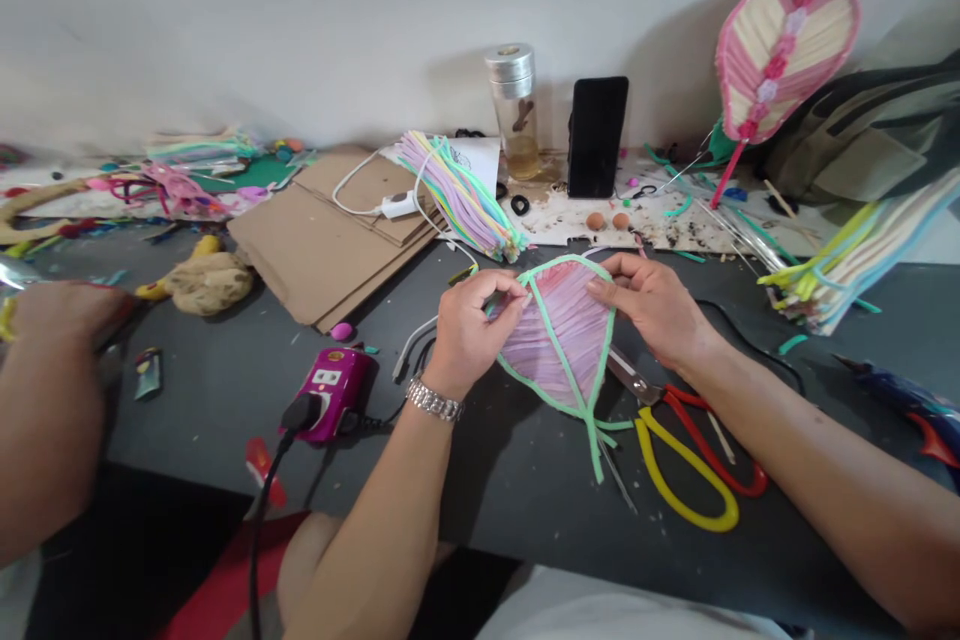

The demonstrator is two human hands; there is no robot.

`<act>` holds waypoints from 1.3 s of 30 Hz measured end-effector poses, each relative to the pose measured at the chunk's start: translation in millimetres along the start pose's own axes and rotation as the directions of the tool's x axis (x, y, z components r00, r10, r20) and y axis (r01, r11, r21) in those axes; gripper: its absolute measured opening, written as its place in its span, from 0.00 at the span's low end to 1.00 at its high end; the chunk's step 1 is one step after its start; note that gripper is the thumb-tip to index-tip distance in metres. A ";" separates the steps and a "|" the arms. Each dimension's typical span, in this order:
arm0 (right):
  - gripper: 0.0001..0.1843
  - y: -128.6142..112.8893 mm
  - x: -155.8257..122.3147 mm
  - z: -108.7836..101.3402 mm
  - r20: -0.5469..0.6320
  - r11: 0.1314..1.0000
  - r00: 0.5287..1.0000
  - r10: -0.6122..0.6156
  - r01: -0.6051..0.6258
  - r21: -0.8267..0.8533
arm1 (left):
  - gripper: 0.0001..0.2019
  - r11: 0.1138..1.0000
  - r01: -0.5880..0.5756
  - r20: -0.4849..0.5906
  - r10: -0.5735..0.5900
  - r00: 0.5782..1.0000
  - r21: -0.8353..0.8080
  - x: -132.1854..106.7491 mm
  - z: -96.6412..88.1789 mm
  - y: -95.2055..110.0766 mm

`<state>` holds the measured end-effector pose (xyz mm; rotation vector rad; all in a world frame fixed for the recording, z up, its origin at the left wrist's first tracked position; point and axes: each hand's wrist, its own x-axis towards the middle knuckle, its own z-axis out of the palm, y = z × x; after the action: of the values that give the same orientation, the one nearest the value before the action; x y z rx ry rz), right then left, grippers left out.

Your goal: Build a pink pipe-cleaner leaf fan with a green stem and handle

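A leaf-shaped fan of pink pipe cleaners with a green rim and green stem (559, 335) is held tilted just above the dark table. My left hand (472, 325), with a metal watch on its wrist, pinches the fan's upper left edge, fingers closed on it. The fingers of my right hand (652, 305) grip the upper right rim. Under the fan's right side lie scissors with red and yellow handles (686, 450).
A bundle of pastel pipe cleaners (465, 195), cardboard sheets (330, 230), a jar (516, 110) and a black phone (596, 135) stand behind. A magenta glue gun (334, 390) lies left. Another person's arm (45, 400) is at far left. A finished pink fan (776, 50) leans at right.
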<state>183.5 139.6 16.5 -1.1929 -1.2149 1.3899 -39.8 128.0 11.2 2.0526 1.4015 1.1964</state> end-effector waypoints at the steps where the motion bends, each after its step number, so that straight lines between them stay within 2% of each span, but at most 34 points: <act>1: 0.17 -0.4 -0.6 0.6 0.000 1.000 1.000 -0.003 0.003 -0.006 | 0.02 1.000 -0.004 -0.020 0.004 1.000 -0.004 -0.3 1.4 -0.1; 6: 0.19 -1.6 -2.5 4.3 -0.010 1.000 1.000 0.007 -0.007 0.006 | 0.03 0.999 0.023 -0.067 -0.025 0.997 -0.027 -1.1 7.6 -0.6; 10: 0.18 -1.6 -3.5 6.7 -0.024 0.999 1.000 0.019 -0.018 0.035 | 0.03 0.993 0.101 -0.091 -0.106 0.990 -0.061 -2.1 11.0 -0.8; 14: 0.18 -0.2 -5.7 8.4 -0.013 0.998 1.000 0.019 -0.018 0.060 | 0.02 0.979 0.187 -0.072 -0.193 0.978 -0.085 -3.1 13.8 -1.0; 18: 0.18 2.0 -8.9 10.3 0.010 0.997 1.000 0.017 -0.017 0.071 | 0.01 0.953 0.284 -0.059 -0.292 0.955 -0.107 -3.4 14.9 -0.1; 22: 0.19 0.7 -11.6 13.0 0.027 0.996 0.999 0.027 -0.029 0.088 | 0.02 0.932 0.331 -0.082 -0.345 0.935 -0.144 -3.0 15.6 1.0; 30: 0.16 -2.0 -14.9 14.8 0.079 0.995 0.996 -0.049 0.042 0.090 | 0.01 0.892 0.360 -0.113 -0.401 0.909 -0.273 -2.9 15.5 2.9; 34: 0.14 -3.8 -16.3 13.1 0.070 0.993 0.995 -0.072 0.064 0.104 | 0.01 0.893 0.325 -0.116 -0.375 0.920 -0.310 -2.7 13.3 4.2; 39: 0.15 -6.3 -16.1 11.4 0.063 0.989 0.997 -0.048 0.038 0.141 | 0.04 0.919 0.238 -0.133 -0.291 0.948 -0.313 -1.0 8.9 7.0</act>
<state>174.4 123.0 24.9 -1.0254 -1.1612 1.4672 -28.7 125.5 10.6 1.5317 1.4269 1.3969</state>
